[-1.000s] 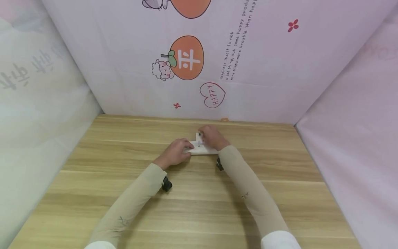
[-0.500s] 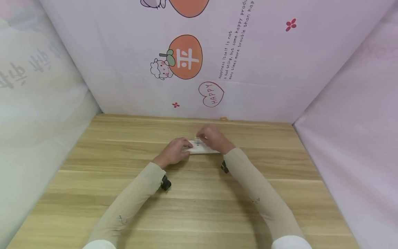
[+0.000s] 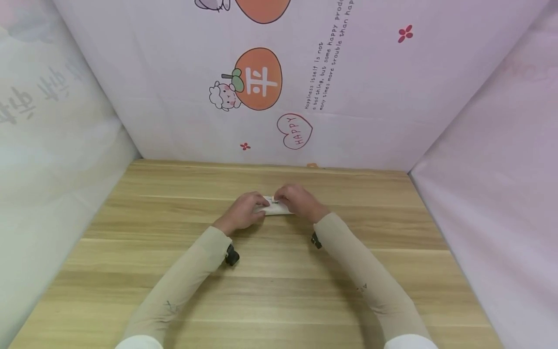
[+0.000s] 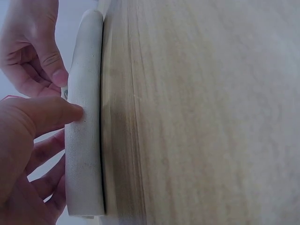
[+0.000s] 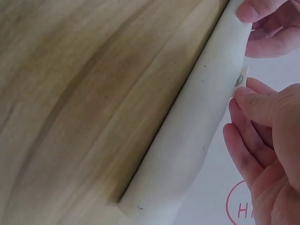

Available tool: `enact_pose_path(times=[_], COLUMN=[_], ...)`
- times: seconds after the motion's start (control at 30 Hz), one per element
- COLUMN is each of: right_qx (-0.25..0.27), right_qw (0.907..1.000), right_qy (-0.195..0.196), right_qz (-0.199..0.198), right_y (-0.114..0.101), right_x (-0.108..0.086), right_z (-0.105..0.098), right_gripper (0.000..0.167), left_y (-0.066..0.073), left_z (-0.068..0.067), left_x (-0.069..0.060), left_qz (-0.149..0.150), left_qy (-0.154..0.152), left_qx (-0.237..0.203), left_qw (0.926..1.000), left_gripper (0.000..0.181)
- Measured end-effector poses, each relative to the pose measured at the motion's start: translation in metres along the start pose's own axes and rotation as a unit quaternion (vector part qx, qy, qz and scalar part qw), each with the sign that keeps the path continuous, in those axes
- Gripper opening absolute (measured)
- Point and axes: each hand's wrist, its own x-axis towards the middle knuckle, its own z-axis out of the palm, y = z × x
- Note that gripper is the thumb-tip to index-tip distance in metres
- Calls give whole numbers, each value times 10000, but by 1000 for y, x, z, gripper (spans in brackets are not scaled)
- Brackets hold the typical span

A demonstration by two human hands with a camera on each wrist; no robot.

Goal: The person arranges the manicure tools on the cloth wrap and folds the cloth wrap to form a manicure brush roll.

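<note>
A white rolled cloth bundle [image 3: 276, 209] lies crosswise near the back of the wooden table. In the left wrist view the woven cloth roll [image 4: 84, 140] runs upright along the frame. My left hand [image 3: 244, 212] grips its left part, thumb on the near side and fingers beyond. With thumb and fingers, my right hand [image 3: 301, 201] pinches a small white tab [image 3: 274, 199] at the top of the roll. A round metal snap [image 5: 239, 80] shows on that tab in the right wrist view. The right hand hides part of the roll's right end in the head view.
The wood-grain table [image 3: 270, 281] stretches out in front of the roll. Behind it rises a white printed sheet [image 3: 183, 97], with pale sheets at the left [image 3: 52, 121] and right [image 3: 501, 145]. A black wrist camera [image 3: 232, 254] sits under the left sleeve.
My right hand has drawn the tab from beyond the roll toward me, down onto its top. The left hand keeps its hold in nearly the same place.
</note>
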Motion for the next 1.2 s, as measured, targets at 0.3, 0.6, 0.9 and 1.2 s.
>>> enact_pose_path(times=[0.3,0.6,0.9,1.2], right_qx=[22,-375,-180,842], right_qw=[9998,9992,9998,9949], right_qy=[-40,-61,-123,-463], right_qz=[190,78,-40,297], right_y=[0,-5,-6,10], right_x=[-3,-5,-6,-10], right_z=[6,5,5,1], right_gripper=[14,14,14,17], left_y=[4,9,10,12], left_z=[1,1,3,1], left_x=[1,5,6,4], left_qz=[-154,-250,-265,-239], left_qy=[-58,-128,-78,-213], left_qx=[61,134,102,52], left_qw=[9998,9995,9996,9995], left_gripper=[24,22,19,21])
